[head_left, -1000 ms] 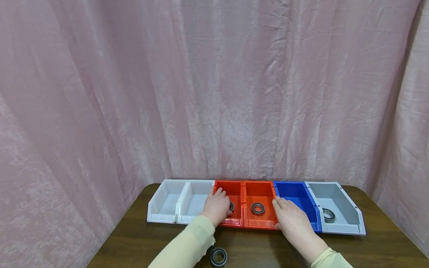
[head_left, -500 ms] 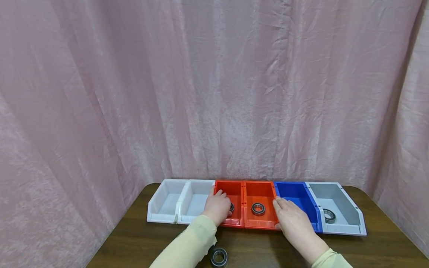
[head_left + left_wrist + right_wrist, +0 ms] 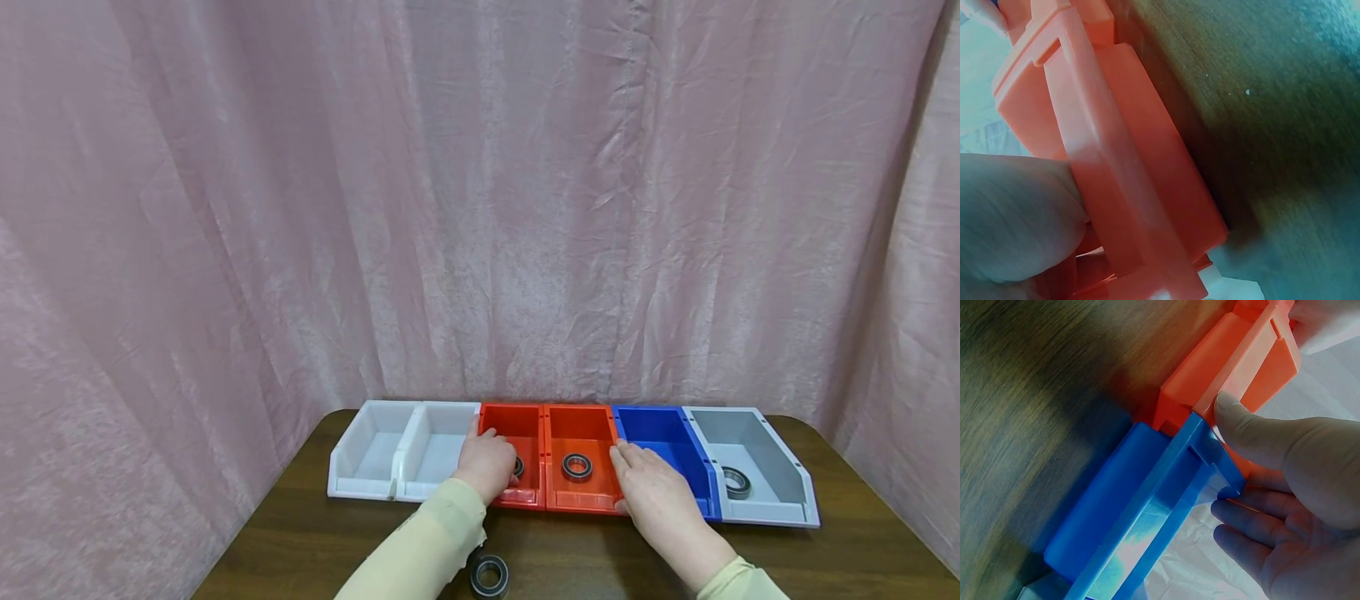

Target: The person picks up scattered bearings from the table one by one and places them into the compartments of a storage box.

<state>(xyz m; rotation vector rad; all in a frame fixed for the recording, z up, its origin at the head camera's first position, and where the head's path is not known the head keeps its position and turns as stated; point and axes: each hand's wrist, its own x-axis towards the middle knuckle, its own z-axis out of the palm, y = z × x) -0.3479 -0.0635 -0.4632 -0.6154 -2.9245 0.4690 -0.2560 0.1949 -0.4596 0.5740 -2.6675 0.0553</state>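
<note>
In the head view, my left hand (image 3: pixel 485 461) rests at the side wall between a white bin (image 3: pixel 438 408) and the left red bin (image 3: pixel 530 497). Its index finger lies along that wall, and the other fingers reach over the red bin. A ring-shaped bearing (image 3: pixel 520 467) inside is partly hidden by this hand. My right hand (image 3: pixel 657 492) touches the adjoining walls of the right red bin (image 3: pixel 592 429) and the blue bin (image 3: pixel 654 427). In the right wrist view its thumb (image 3: pixel 1241 428) presses the red bin's front edge, fingers extended near the blue wall.
Another bearing (image 3: pixel 577 467) lies in the right red bin, and one (image 3: pixel 737 482) in the grey bin (image 3: pixel 768 500) at the right end. A loose bearing (image 3: pixel 490 576) sits on the brown table (image 3: pixel 300 542) near the front. A pink curtain (image 3: pixel 480 208) hangs behind the row.
The left hand's fingers beside the index have drawn back slightly. The right hand, the bins and the bearings look unmoved.
</note>
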